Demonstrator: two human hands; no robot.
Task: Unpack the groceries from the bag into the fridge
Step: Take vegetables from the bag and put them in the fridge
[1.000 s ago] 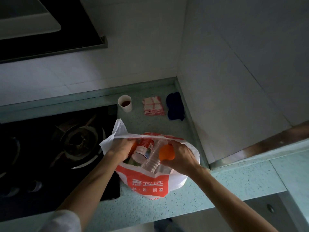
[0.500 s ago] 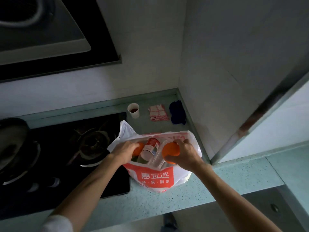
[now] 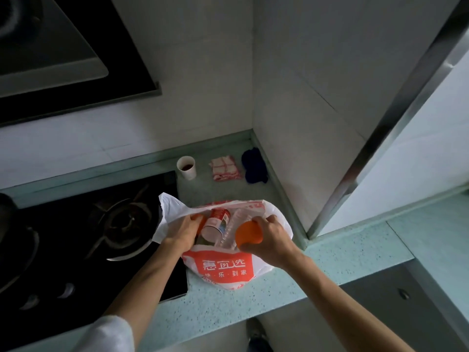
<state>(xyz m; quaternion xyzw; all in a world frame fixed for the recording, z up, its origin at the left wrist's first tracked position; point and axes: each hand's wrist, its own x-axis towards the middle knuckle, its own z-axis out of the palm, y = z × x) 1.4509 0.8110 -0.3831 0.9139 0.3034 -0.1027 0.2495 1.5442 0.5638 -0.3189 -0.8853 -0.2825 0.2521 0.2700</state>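
A white and orange plastic grocery bag (image 3: 224,269) stands open on the pale green counter (image 3: 330,262). My right hand (image 3: 270,240) grips an orange (image 3: 248,233) at the bag's mouth. My left hand (image 3: 181,231) reaches into the bag's left side and curls round a second orange (image 3: 201,221), mostly hidden. Between them lie a red-labelled can (image 3: 215,223) and a clear plastic bottle (image 3: 233,227) inside the bag. The fridge is not in view.
A black gas hob (image 3: 101,237) lies left of the bag, under a range hood (image 3: 50,47). At the counter's back stand a white cup (image 3: 187,167), a red-checked cloth (image 3: 224,167) and a dark blue cloth (image 3: 254,165). A tiled wall corner rises on the right.
The camera has tilted upward, showing more wall and hood. Both hands stay in the bag; the right hand has lifted its orange slightly clear of the bag's rim.
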